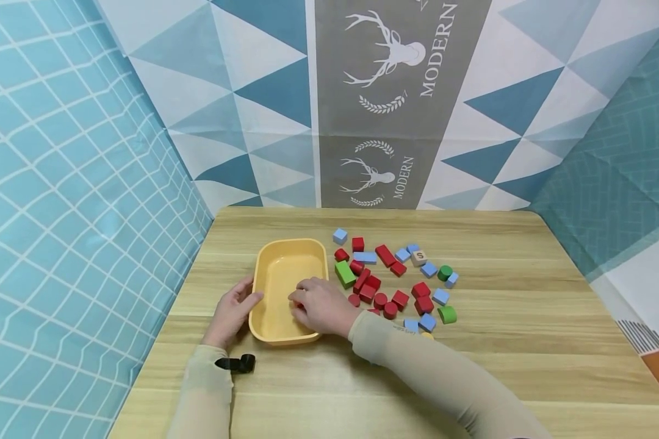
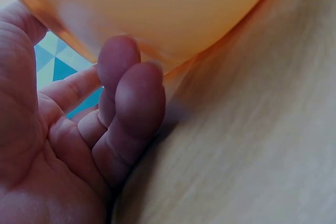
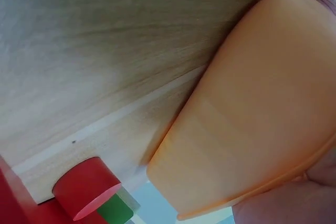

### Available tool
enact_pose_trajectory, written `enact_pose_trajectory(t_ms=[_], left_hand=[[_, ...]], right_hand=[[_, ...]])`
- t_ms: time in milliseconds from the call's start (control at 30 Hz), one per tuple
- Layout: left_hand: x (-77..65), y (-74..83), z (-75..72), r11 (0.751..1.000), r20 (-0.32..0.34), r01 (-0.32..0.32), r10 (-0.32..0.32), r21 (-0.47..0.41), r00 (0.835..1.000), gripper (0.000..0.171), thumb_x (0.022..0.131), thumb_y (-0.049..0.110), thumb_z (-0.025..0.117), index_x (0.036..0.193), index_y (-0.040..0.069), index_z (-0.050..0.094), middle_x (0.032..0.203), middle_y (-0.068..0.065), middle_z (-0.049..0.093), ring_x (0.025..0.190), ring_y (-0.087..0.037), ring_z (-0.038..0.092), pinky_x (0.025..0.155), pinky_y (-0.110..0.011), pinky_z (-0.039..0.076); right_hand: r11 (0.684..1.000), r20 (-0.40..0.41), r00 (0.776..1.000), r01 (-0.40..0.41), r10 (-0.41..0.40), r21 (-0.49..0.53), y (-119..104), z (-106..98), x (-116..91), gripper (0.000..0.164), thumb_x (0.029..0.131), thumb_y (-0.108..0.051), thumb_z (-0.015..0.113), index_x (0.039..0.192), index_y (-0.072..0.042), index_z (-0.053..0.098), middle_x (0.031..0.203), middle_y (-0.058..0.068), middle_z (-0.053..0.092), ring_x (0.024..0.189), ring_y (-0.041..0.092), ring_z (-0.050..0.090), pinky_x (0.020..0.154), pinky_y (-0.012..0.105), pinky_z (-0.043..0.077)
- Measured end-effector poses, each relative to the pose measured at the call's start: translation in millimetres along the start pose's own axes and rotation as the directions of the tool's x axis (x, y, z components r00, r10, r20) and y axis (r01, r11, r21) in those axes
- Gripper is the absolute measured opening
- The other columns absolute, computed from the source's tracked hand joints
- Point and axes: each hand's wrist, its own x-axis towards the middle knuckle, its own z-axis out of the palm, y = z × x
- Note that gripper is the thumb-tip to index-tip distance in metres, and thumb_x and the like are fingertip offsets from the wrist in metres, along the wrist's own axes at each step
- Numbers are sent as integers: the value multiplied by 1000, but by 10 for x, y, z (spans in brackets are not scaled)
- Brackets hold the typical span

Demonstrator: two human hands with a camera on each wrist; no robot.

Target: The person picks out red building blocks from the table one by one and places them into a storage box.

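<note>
A yellow plastic tray (image 1: 277, 326) stands on the table, with bare floor showing where the hands leave it uncovered. My left hand (image 1: 234, 311) holds its left side, thumb over the rim and fingers along the outer wall. In the left wrist view, fingertips (image 2: 140, 98) come right up to the tray wall (image 2: 173, 14). From the right, my right hand (image 1: 324, 305) reaches over the rim, its fingers bent down inside the tray; I cannot tell whether they pinch anything. The right wrist view has the tray's outer wall (image 3: 252, 108) with part of that hand above the rim.
Right of the tray lie scattered wooden blocks: red cylinders (image 1: 390, 310) and cubes (image 1: 358, 244), blue pieces (image 1: 365, 258), a green block (image 1: 345, 274), a green cylinder (image 1: 445, 272) and a cube lettered S (image 1: 419, 258). A small black object (image 1: 237, 364) lies by the left wrist.
</note>
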Motion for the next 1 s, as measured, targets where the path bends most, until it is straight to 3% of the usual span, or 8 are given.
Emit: enact_pose_trajectory(t_ms=[200,267,400,467,567,833,1000], left_hand=[[1,18,10,1000,2,10,-10,-3,1000,65,97,23,65,148,-4,36,148,-19,39,130,-20,38,93,-14,44],[8,15,10,1000,3,9,-9,-9,1000,63,98,19,64,148,-5,36,148,-21,39,129,-22,39,91,-13,46],[16,-3,5,1000,5,4,-4,-19,1000,60,98,15,62,149,-4,35,146,-23,40,127,-25,42,86,-13,48],[8,-6,5,1000,4,4,-4,-19,1000,61,98,16,63,149,-4,36,146,-23,41,127,-25,43,86,-14,49],[7,-8,-6,1000,3,7,-7,-10,1000,61,97,17,64,148,-3,37,146,-22,41,127,-24,42,87,-15,49],[11,-12,-4,1000,1,3,-3,-20,1000,60,97,17,64,148,-2,39,145,-20,43,125,-24,45,85,-17,51],[15,-26,-9,1000,6,-3,3,-31,1000,60,97,15,64,148,-3,38,145,-21,43,125,-24,44,85,-16,51]], right_hand=[[993,-110,994,21,-9,112,125,-148,28,30,99,-34,58,119,-14,69,116,1,64,109,14,52,98,33,48],[989,-175,984,-20,46,149,210,-250,52,27,102,-30,54,117,-12,69,113,0,65,108,15,53,98,33,48],[968,-263,942,-157,206,197,428,-391,112,24,103,-21,52,114,-7,69,108,3,67,102,17,56,93,36,51],[956,-255,928,-228,271,185,534,-396,133,23,102,-19,54,116,-7,68,109,5,66,103,19,57,92,37,52],[941,-190,925,-305,329,145,649,-372,151,24,101,-19,56,119,-9,66,113,7,65,106,20,56,94,39,52],[939,-132,930,-340,343,49,830,-254,228,26,99,-18,59,124,-11,65,115,8,64,106,23,56,92,40,53],[914,-13,914,-404,405,22,885,-225,262,29,97,-21,64,123,-9,65,115,9,64,105,23,56,89,39,55]])
